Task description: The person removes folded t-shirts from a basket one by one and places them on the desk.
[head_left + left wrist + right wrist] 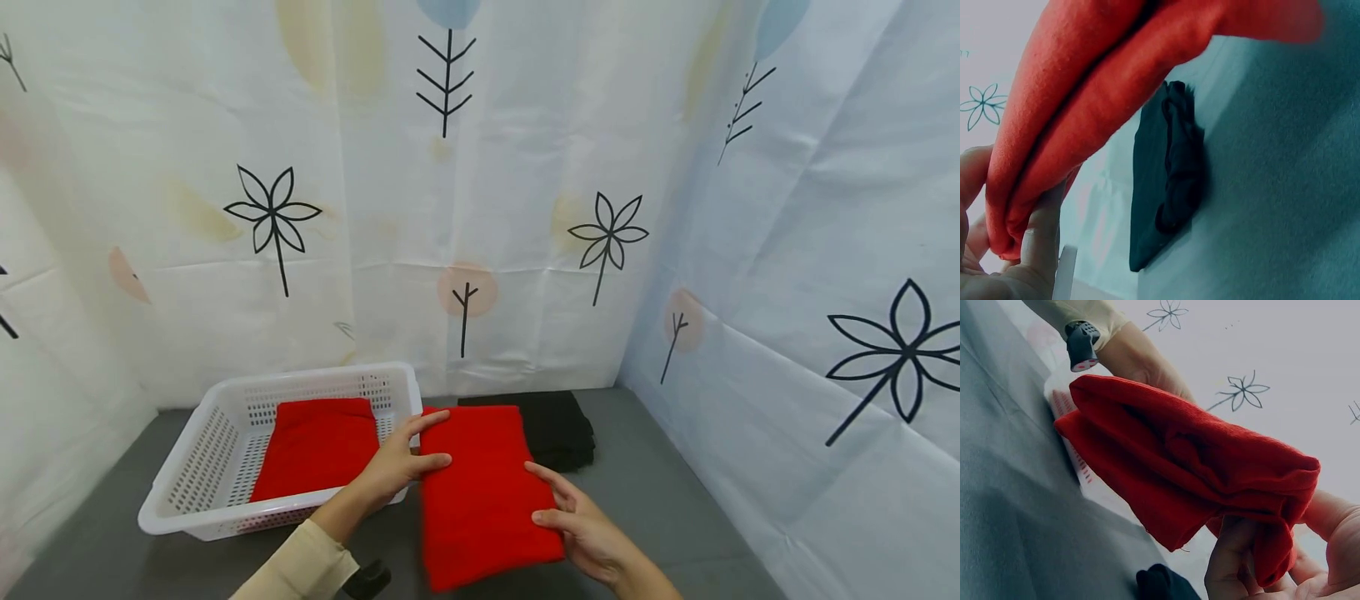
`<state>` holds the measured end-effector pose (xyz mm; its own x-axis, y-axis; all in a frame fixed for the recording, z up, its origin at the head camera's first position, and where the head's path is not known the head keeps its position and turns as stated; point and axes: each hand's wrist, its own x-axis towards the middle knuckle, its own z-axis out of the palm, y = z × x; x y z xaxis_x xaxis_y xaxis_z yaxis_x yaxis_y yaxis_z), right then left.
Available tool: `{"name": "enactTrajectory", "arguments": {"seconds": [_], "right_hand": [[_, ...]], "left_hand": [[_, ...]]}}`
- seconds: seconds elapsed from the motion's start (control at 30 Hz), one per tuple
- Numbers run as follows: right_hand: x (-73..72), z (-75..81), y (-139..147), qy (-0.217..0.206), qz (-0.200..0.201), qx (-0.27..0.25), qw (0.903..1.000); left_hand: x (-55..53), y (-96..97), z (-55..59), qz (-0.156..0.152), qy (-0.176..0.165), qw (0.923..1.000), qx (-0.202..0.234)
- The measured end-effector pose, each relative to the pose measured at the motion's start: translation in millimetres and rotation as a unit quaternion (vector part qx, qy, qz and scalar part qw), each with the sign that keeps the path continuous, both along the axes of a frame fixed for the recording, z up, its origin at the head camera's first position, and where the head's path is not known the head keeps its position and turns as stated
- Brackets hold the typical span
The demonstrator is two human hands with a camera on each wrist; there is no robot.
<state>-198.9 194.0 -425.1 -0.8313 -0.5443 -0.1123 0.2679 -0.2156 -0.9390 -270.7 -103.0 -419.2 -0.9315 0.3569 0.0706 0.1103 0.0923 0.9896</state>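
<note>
Above the grey table (675, 500), your left hand (399, 462) and right hand (583, 527) are gripping opposite edges of a folded red cloth (482, 500), which is partly hiding a black cloth (561, 425); your left forearm (341, 512) is obscuring part of the white basket (168, 522).

two hands in all: one left hand (395, 462), one right hand (588, 533). two folded red cloths: one held red cloth (480, 500), one basketed red cloth (322, 450). one white basket (225, 515); one black bundle (558, 425), its pieces too hidden to count; one beige sleeve (303, 562); one grey desk (652, 467).
</note>
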Motion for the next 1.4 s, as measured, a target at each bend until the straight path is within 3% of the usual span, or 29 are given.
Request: {"name": "enactTrajectory", "arguments": {"seconds": [0.27, 0.57, 1.23, 1.4], "right_hand": [[1.8, -0.1, 17.7, 0.004, -0.011, 0.037, 0.9992], [5.6, -4.6, 34.5, -0.018, -0.023, 0.028, 0.9992], [7.8, -20.5, 76.8, -0.008, -0.017, 0.003, 0.9998], [8.5, -24.9, 85.7, 0.002, -0.042, 0.051, 0.9978]], "left_hand": [[-0.3, 15.2, -2.1, -0.006, 0.015, 0.9998, -0.016], [-0.9, 35.6, -3.5, -0.008, 0.022, 0.9996, -0.019], [-7.0, 81.8, -32.1, -0.009, 0.039, 0.9992, -0.005], [-7.8, 94.7, -41.3, -0.005, 0.049, 0.9987, -0.011]]}}
